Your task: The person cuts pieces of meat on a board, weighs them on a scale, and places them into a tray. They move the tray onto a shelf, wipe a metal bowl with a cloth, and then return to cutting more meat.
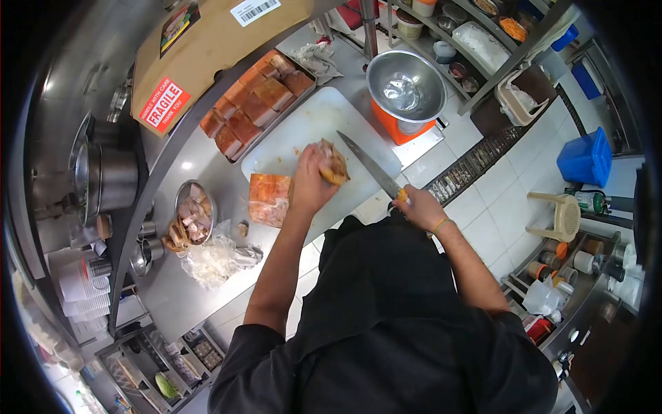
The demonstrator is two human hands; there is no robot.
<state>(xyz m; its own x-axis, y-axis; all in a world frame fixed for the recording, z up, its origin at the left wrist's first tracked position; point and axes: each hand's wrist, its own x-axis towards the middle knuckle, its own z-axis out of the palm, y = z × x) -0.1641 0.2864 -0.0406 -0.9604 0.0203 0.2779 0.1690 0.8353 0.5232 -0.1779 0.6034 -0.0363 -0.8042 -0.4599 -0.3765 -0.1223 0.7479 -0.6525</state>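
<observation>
My left hand [312, 179] is closed around a browned piece of meat [335, 165] above the white cutting board [341, 110]. My right hand [422, 210] grips the yellowish handle of a large kitchen knife [367, 161]. Its blade points up and left over the board, apart from the meat. Just left of my left wrist, a reddish-skinned slab of meat [269, 199] rests at the board's lower left corner. Behind the board, several similar blocks of meat [256, 96] fill a tray [281, 117].
Left on the steel counter [176, 293] are a metal bowl [213, 219] of meat pieces and a crumpled plastic bag [215, 257]. A cardboard box [214, 45] sits on the shelf above. Beyond the board, a steel bowl [377, 69] stands on an orange scale [393, 127].
</observation>
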